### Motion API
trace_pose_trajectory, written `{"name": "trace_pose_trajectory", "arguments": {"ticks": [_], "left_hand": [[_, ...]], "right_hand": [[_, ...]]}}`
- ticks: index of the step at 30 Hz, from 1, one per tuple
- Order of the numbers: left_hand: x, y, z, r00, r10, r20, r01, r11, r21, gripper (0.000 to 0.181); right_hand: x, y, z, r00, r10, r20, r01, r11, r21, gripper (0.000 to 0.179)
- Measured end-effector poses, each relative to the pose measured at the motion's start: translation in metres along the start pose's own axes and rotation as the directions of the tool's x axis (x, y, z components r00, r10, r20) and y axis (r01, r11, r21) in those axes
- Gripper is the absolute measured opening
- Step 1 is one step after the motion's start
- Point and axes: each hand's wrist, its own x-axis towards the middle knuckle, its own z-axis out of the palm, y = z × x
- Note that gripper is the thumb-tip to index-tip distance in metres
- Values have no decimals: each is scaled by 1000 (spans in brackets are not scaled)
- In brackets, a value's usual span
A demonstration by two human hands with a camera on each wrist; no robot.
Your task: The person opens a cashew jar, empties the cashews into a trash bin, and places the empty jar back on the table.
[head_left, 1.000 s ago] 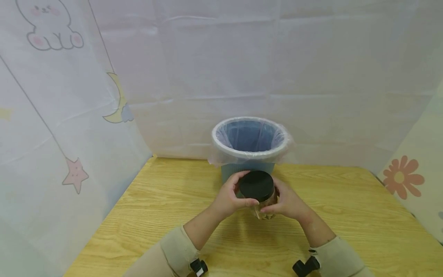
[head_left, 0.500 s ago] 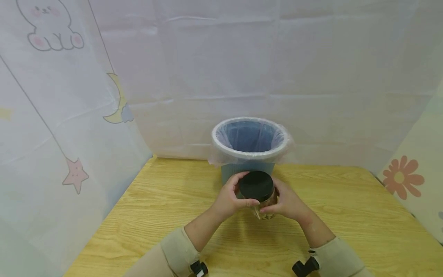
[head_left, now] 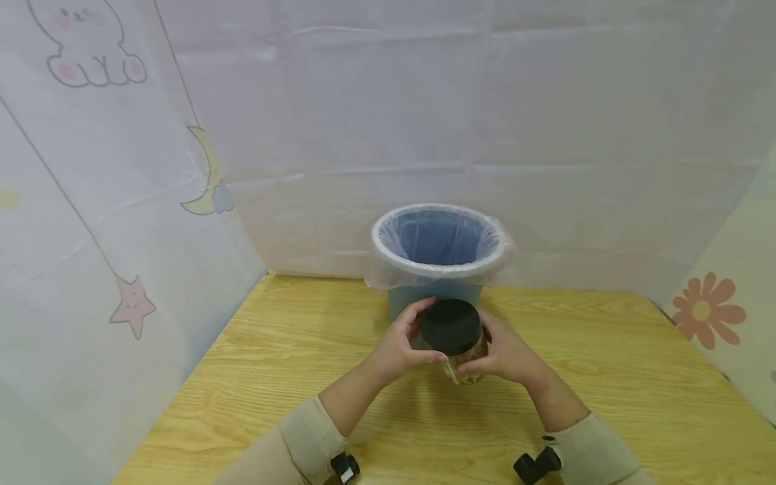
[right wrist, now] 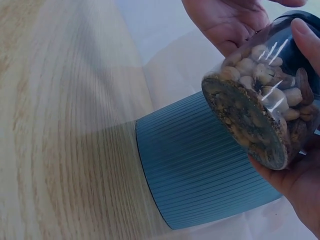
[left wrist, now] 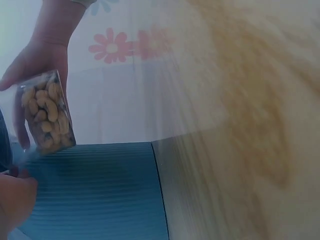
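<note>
Between my two hands is a clear jar (head_left: 469,367) with a black lid (head_left: 450,326), off the tabletop and in front of the bin. Cashews and other nuts fill the jar (right wrist: 265,92), seen through its side and bottom in the right wrist view. My left hand (head_left: 397,347) curves about the lid, thumb at the near edge and fingers at the far side. My right hand (head_left: 506,353) grips the jar's body from the right, thumb in front. In the left wrist view, the right hand (left wrist: 45,60) lies behind the nuts and the lid is mostly cut off.
A blue ribbed bin (head_left: 400,300) with a white rim and clear liner stands just beyond the jar. The wooden table (head_left: 291,350) spreads to both sides. Behind it hangs a pale printed cloth (head_left: 364,121). Both sleeves carry small black cameras (head_left: 536,465).
My left thumb has slid slightly left along the lid's near edge. The jar and right hand have shifted only slightly; the bin stays put.
</note>
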Motion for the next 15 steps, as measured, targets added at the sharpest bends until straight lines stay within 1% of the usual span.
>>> {"name": "trace_pose_trajectory", "arguments": {"ticks": [2,3,6,10,13,15], "left_hand": [[-1,5,-1,1000,14,23,-13,1000,-17,87],[-1,4,-2,999,22,40,-21,999,-25,87],[0,-5,-5,996,46,82,-43,998,-38,86],[2,-20,-8,990,78,115,-72,996,-60,83],[3,-25,-9,984,118,135,-106,990,-90,84],[4,-27,-10,977,147,154,-130,984,-119,86]], "right_hand": [[-1,6,0,1000,2,11,-2,1000,11,86],[-1,11,0,1000,-1,19,1,1000,17,86],[-1,13,-1,999,-16,50,13,999,45,86],[-1,14,-2,995,-46,83,38,995,96,84],[-1,15,-4,991,-83,106,68,988,139,85],[-1,14,-5,986,-110,125,88,981,171,88]]}}
